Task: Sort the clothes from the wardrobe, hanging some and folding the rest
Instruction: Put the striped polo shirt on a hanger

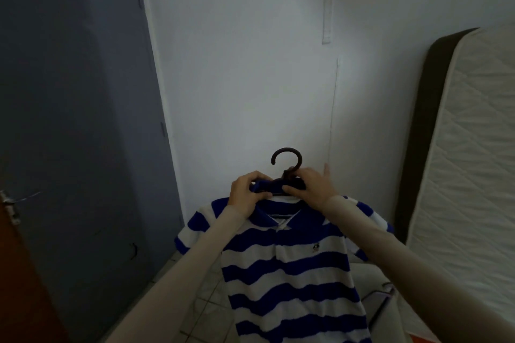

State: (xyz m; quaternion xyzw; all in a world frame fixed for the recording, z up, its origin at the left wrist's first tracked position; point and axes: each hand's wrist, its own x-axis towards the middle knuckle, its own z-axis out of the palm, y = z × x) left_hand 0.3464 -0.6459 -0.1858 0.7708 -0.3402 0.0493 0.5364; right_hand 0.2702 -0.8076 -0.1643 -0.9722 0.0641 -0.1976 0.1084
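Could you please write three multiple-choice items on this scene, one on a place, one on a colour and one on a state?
1. Where does the mattress stand?
A. flat on the floor
B. upright against the wall on the right
C. behind the blue door on the left

2. What colours are the polo shirt's stripes?
A. red and black
B. green and yellow
C. blue and white

3. How is the shirt held?
A. on a dark hanger, both hands at its collar
B. folded in one hand
C. lying on the floor, untouched

Answers:
1 B, the mattress leans upright at the right wall.
2 C, the polo shirt shows blue and white bands.
3 A, the left hand grips the collar and the right hand grips the hanger, whose hook stands free above.
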